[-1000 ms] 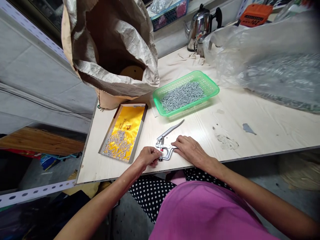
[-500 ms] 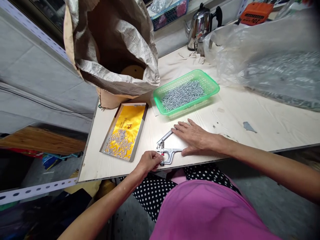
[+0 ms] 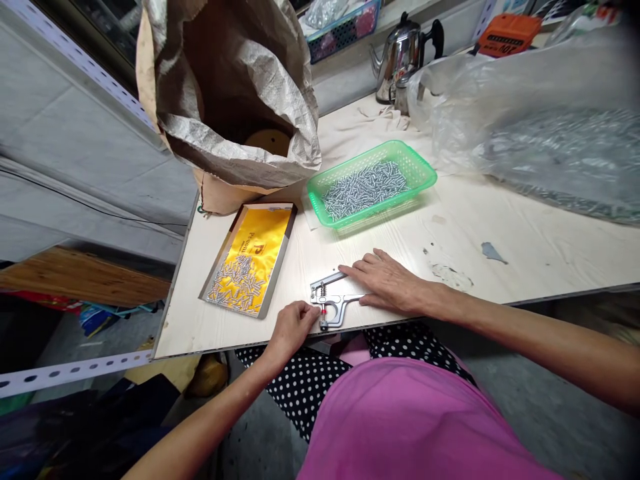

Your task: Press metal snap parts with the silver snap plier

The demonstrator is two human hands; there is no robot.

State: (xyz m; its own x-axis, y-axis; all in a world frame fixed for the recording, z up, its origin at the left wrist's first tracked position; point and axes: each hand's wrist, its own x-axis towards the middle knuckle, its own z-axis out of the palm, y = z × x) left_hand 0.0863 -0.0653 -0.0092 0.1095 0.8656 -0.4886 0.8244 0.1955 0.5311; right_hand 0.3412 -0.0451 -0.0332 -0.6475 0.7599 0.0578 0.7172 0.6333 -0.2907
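Note:
A metal press plier (image 3: 330,301) lies near the front edge of the pale table (image 3: 500,227). My right hand (image 3: 389,280) lies over its two handles, fingers wrapped on them and pressing them together. My left hand (image 3: 293,328) is curled in a pinch at the plier's jaw, holding something too small to make out. To the left lies a shallow box with a yellow lining (image 3: 250,257) and several small metal pieces in it. Behind the plier stands a green plastic basket (image 3: 419,165) full of small metal pieces.
A big open woven sack (image 3: 235,100) stands at the table's back left. A clear plastic bag of metal parts (image 3: 545,127) fills the back right. A steel kettle (image 3: 400,53) and an orange box (image 3: 507,33) stand behind. My lap is under the table edge.
My right hand has gone from the plier's body to its handles and closed them: the upper handle, raised before, now lies low. My left hand has stayed at the jaw.

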